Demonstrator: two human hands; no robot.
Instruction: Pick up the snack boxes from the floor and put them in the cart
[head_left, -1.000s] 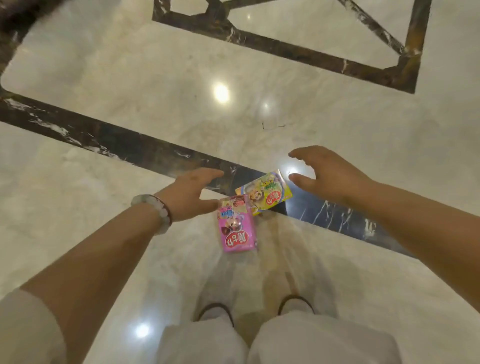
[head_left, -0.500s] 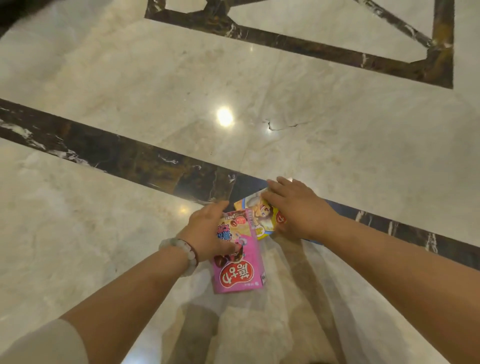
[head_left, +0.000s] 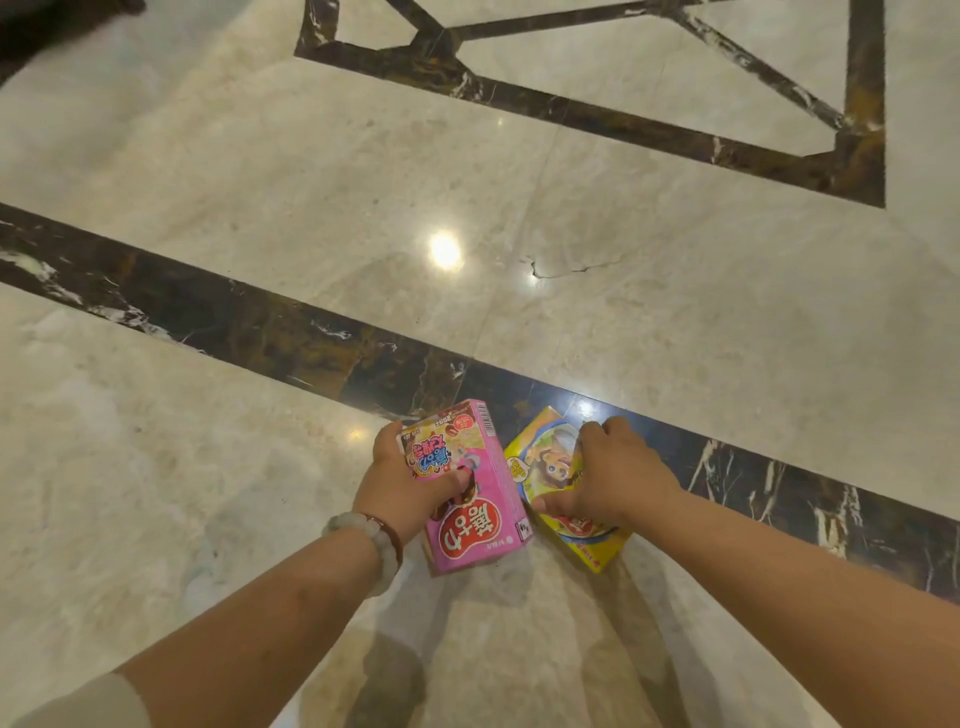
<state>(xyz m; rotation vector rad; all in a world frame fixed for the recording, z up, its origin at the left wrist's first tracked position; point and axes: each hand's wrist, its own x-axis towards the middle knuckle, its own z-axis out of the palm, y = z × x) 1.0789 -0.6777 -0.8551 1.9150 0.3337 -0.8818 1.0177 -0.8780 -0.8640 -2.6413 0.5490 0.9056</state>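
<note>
1. The floor (head_left: 218, 499) is glossy cream marble that mirrors ceiling lights. A dark veined stone band (head_left: 218, 317) runs diagonally from left to lower right, and more dark inlay forms an angular figure at upper right.
2. A pale beaded bracelet (head_left: 376, 543) circles the left wrist, with a light sleeve at the bottom-left corner.
3. The left hand (head_left: 402, 491) grips the pink snack box (head_left: 475, 499), thumb curled over its printed face and fingers behind its left edge. The box is a flat cardboard rectangle, tilted, its far end raised toward the camera.
4. Just beside it to the right is the yellow snack box (head_left: 540, 457), also flat cardboard, its long edge next to the pink one; I cannot tell whether they touch.
5. The right hand (head_left: 605, 478) curls down over the yellow box, fingertips at its far edge, thumb on its face.
6. Bare marble surrounds both boxes on all sides.
7. Half a second ago the pink box lay flat under the left hand; now it is tipped up in a firm grasp, and the right hand has closed tighter on the yellow one.
</note>
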